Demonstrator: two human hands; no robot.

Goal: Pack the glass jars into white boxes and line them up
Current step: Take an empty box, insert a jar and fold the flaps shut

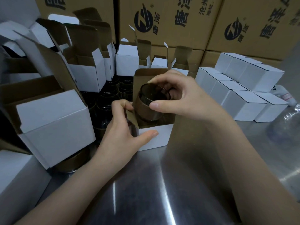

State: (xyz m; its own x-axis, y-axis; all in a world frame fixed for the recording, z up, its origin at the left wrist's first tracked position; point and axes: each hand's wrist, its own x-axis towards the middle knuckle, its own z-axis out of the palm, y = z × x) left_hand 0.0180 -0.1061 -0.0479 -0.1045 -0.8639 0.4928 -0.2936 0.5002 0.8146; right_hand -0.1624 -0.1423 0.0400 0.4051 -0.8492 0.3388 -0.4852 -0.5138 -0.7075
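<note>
Head view: right hand pinches dark glass jar between thumb and fingers, jar tilted and partly inside open white box on steel table. Left hand braces box front w/ thumb, fingers pressed on side flap. Risks, judged: flap springs inward and catches jar; tilted jar jams on box wall; glass slips from a light pinch. Jar base hidden in box; loose jars behind are dark, count unclear. Closed boxes lined up at right; clear object cut off at right edge.

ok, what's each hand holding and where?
Right hand: glass jar, fingers pinching its rim and side wall. Left hand: open white box, by its left flap and front.
</note>
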